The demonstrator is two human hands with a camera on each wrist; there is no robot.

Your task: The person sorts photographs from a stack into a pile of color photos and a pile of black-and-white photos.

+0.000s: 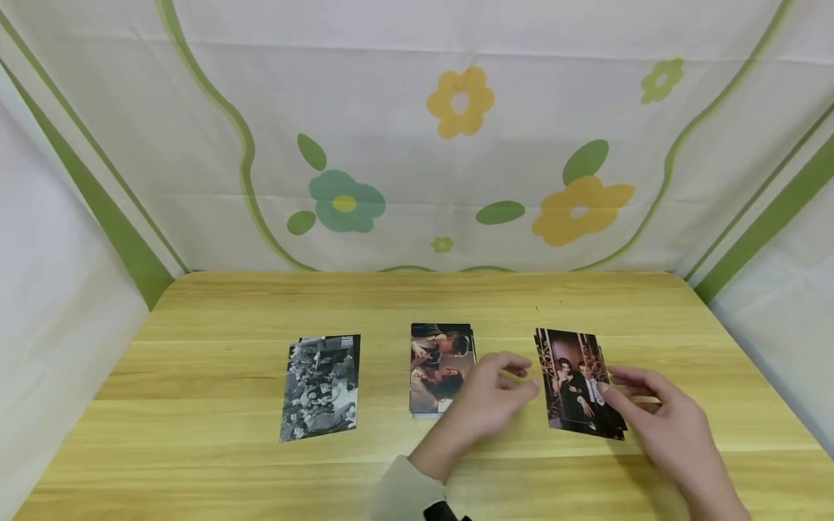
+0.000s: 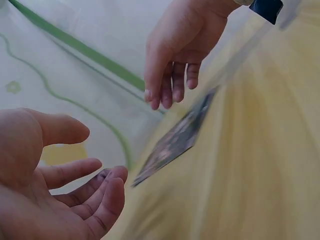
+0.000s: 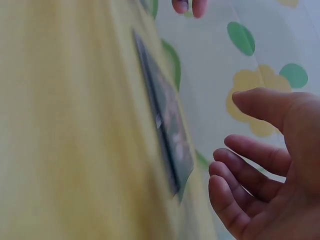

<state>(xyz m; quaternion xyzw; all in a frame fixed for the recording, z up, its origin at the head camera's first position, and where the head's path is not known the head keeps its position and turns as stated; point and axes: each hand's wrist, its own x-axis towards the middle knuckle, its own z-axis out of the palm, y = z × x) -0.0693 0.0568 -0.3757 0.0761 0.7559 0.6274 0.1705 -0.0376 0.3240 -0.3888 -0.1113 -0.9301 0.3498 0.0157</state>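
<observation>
A small stack of photo cards (image 1: 568, 383), its top print showing two people in dark clothes, lies on the right of the wooden table. My right hand (image 1: 667, 420) is at its right edge, the thumb overlapping the print in the head view. In the right wrist view the thumb and loosely bent fingers are apart, with nothing between them. My left hand (image 1: 491, 394) hovers between this stack and the middle pile of photo cards (image 1: 431, 373), its forearm covering that pile's lower right corner. The left wrist view shows its fingers spread and loosely curved, holding nothing.
Black-and-white photo cards (image 1: 319, 391) lie slightly fanned on the left of the table (image 1: 215, 405). A white cloth (image 1: 404, 145) printed with flowers and green lines hangs behind the table's far edge, and pale cloth stands at both sides.
</observation>
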